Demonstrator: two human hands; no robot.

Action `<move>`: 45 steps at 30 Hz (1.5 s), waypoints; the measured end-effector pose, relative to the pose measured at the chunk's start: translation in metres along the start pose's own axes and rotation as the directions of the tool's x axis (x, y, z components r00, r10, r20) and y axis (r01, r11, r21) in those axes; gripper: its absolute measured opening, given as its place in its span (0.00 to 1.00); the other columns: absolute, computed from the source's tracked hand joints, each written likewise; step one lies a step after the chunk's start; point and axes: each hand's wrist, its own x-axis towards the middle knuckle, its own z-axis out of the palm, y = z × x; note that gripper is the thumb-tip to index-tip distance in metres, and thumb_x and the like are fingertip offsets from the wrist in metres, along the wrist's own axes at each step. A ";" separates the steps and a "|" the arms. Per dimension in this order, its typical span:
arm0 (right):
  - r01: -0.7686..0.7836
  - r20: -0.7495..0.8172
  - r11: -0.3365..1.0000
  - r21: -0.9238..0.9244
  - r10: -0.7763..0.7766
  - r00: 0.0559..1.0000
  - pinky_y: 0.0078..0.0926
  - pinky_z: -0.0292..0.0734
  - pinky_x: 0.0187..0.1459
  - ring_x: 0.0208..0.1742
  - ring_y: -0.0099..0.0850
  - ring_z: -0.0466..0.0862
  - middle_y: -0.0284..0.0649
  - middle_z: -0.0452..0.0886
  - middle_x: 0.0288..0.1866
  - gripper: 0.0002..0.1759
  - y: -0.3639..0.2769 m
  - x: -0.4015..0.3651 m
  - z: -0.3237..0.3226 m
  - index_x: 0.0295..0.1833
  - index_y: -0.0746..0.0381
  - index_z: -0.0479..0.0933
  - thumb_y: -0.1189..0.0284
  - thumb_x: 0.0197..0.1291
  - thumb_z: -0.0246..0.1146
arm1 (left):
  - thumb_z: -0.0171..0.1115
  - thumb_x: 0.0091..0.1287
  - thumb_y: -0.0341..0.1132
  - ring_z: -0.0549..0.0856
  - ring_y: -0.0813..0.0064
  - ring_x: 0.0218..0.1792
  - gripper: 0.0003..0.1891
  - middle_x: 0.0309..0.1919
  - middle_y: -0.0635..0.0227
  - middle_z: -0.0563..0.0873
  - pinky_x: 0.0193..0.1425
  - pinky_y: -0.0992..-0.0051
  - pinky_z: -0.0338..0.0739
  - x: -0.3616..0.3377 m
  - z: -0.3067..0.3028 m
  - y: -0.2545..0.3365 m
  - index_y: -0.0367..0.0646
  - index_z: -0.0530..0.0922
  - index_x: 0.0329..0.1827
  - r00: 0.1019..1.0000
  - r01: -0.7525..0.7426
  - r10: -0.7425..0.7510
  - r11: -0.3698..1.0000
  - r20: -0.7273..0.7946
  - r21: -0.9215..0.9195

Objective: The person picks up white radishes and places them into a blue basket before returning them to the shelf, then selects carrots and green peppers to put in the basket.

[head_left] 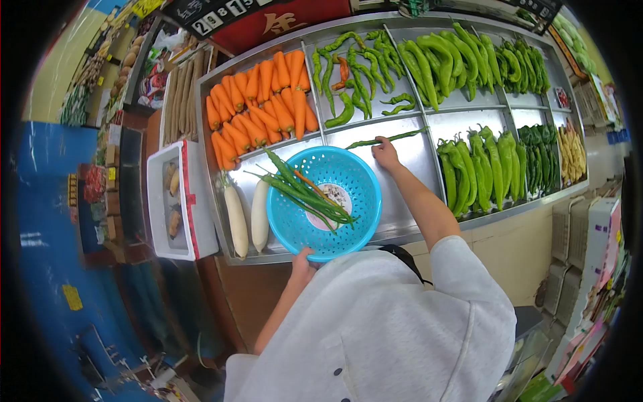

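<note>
A blue perforated basket (278, 218) rests at the front of the metal display, with several long green peppers (301, 192) and one orange-red one inside. My left hand (303, 266) grips the basket's near rim. Right of the basket, my right hand (384, 153) is closed on a long thin green pepper (408, 135), held over a metal compartment. Curly green peppers (362, 74) lie in the compartment beyond, some of them red.
Carrots (264, 100) fill the back left compartment. Two white radishes (235, 218) lie left of the basket. Larger green peppers (485, 164) stand in rows at the right. A white foam box (161, 221) sits beyond the display's left edge.
</note>
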 end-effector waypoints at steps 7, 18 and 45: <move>0.074 -0.032 0.997 0.007 -0.074 0.997 0.26 0.78 0.37 0.35 0.28 0.82 0.39 0.81 0.40 0.28 -0.020 0.019 0.043 0.63 0.63 0.70 0.70 0.55 0.62 | 0.51 0.50 0.22 0.76 0.50 0.56 0.32 0.56 0.55 0.73 0.60 0.46 0.74 0.005 -0.011 0.000 0.41 0.61 0.63 1.000 0.019 -0.018 0.999 0.017 -0.035; 0.099 -0.205 0.957 0.273 -0.042 0.978 0.34 0.76 0.37 0.33 0.32 0.81 0.40 0.81 0.31 0.13 -0.124 -0.048 -0.004 0.46 0.61 0.76 0.67 0.58 0.62 | 0.52 0.52 0.25 0.79 0.51 0.52 0.29 0.53 0.52 0.76 0.57 0.48 0.76 0.011 -0.009 -0.004 0.37 0.63 0.62 1.000 -0.022 0.022 1.000 -0.001 0.021; -0.049 0.551 0.873 0.484 -0.261 0.793 0.25 0.75 0.40 0.39 0.27 0.81 0.39 0.83 0.38 0.12 -0.224 -0.149 0.078 0.46 0.65 0.74 0.68 0.62 0.60 | 0.54 0.51 0.25 0.79 0.51 0.51 0.31 0.53 0.53 0.74 0.54 0.48 0.78 -0.003 -0.011 -0.010 0.37 0.61 0.63 0.975 -0.203 0.212 0.972 -0.066 0.121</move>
